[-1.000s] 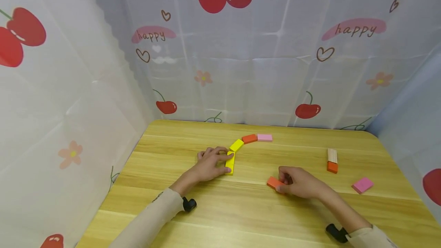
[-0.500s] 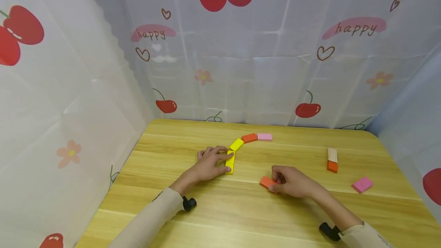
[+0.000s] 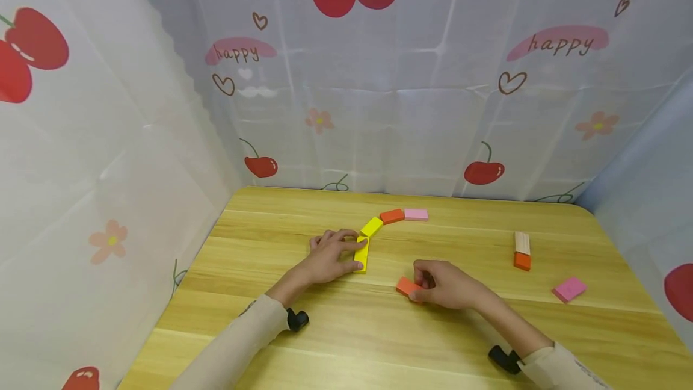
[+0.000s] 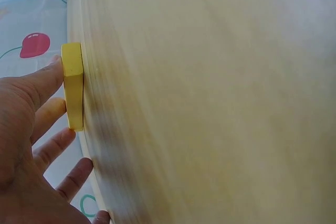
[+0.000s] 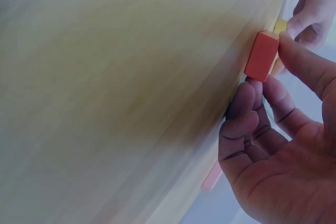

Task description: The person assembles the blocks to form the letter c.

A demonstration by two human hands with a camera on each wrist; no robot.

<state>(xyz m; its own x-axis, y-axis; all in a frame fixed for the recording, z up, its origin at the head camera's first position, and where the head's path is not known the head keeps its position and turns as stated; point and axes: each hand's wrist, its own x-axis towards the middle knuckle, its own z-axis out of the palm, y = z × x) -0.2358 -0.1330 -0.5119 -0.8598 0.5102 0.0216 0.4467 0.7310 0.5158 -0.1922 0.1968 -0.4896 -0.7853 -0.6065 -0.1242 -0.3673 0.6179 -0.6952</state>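
Observation:
In the head view, my left hand [image 3: 325, 260] rests on a yellow block [image 3: 361, 254], thumb and index fingertips on its top and the other fingers spread. The left wrist view shows that thumb [image 4: 50, 77] against the yellow block [image 4: 73, 87]. My right hand [image 3: 449, 284] pinches an orange block [image 3: 407, 286] between thumb and fingers, right of the yellow one and close over the table. In the right wrist view, the orange block [image 5: 262, 56] sits between thumb and fingertips. A second yellow block [image 3: 371, 227], a red-orange block [image 3: 392, 216] and a pink block [image 3: 415, 215] continue the curved row.
On the right lie a plain wood block [image 3: 522, 242], a red-orange block [image 3: 522, 261] end to end with it, and a separate pink block [image 3: 569, 289]. The wooden table [image 3: 303, 354] meets a cherry-printed curtain [image 3: 400, 137] at its back edge.
My right hand has slid left with the orange block, nearer to the yellow block. The left hand and the row of blocks have stayed put.

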